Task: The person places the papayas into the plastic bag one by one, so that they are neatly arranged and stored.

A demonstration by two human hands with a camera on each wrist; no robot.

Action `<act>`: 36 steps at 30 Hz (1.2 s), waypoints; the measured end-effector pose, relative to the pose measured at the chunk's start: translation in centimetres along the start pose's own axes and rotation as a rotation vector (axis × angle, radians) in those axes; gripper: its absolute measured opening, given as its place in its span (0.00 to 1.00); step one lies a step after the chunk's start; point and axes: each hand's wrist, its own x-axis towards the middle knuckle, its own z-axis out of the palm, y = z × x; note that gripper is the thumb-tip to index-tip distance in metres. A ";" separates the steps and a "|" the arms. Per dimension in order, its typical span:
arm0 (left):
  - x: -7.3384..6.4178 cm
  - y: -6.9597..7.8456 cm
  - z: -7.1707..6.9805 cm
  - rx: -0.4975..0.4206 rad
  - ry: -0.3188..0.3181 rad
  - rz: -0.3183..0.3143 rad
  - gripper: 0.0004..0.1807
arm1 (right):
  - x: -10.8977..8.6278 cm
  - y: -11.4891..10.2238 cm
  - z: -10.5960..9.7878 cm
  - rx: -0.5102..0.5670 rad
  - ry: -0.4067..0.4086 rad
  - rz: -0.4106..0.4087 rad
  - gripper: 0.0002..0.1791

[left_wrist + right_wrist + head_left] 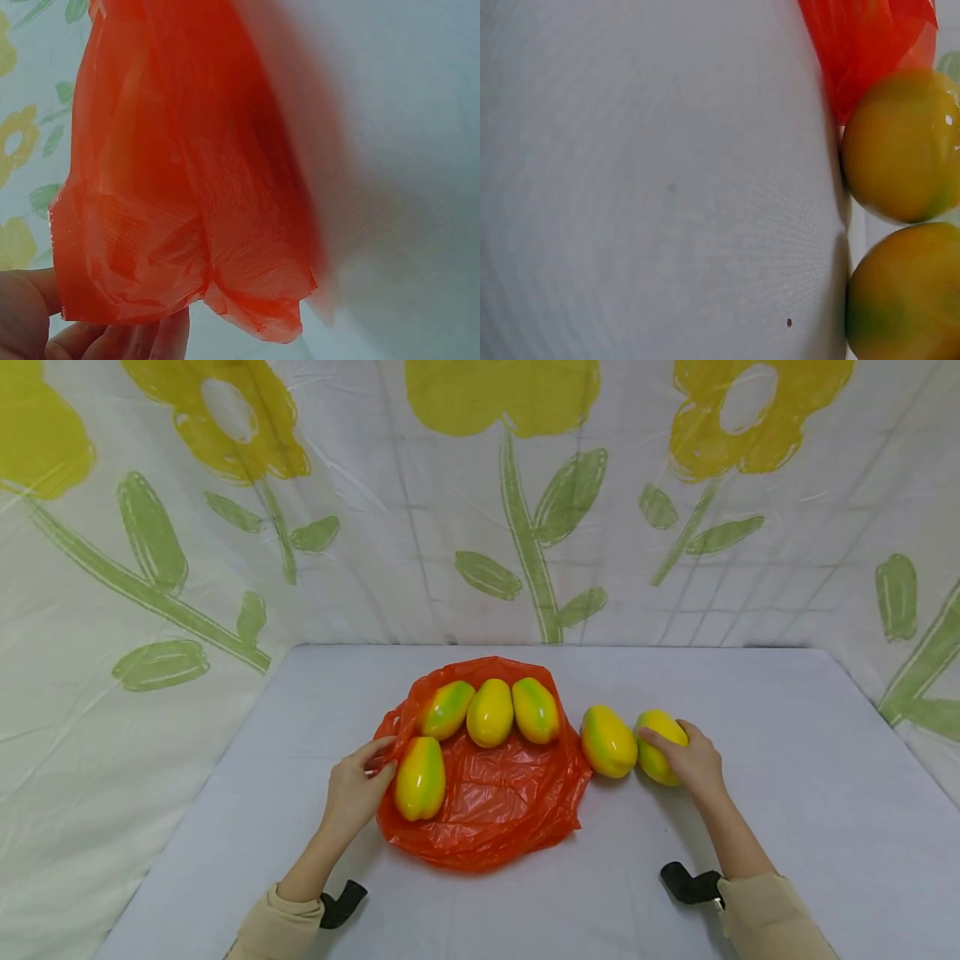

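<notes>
In the head view my left hand (356, 787) pinches the left rim of a red plastic bag (487, 789). The left wrist view shows its thumb and fingers (171, 334) at the edge of the thin film. Inside the spread bag, three yellow-green papayas (491, 713) sit along the back, and another papaya (421, 779) lies beside my left hand. My right hand (696, 762) grips a papaya (656, 758) on the table, thumb on one side and fingers on the other. Left of it, another papaya (608, 742) rests between that one and the bag.
A white-covered table (570, 902) carries everything. Behind it hangs a white cloth (420, 527) printed with yellow flowers. Black wrist mounts (686, 883) stick out near both sleeves.
</notes>
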 end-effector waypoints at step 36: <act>0.0 0.1 0.0 -0.002 -0.004 0.007 0.18 | -1.9 -0.5 -1.5 -0.017 0.056 -0.051 0.51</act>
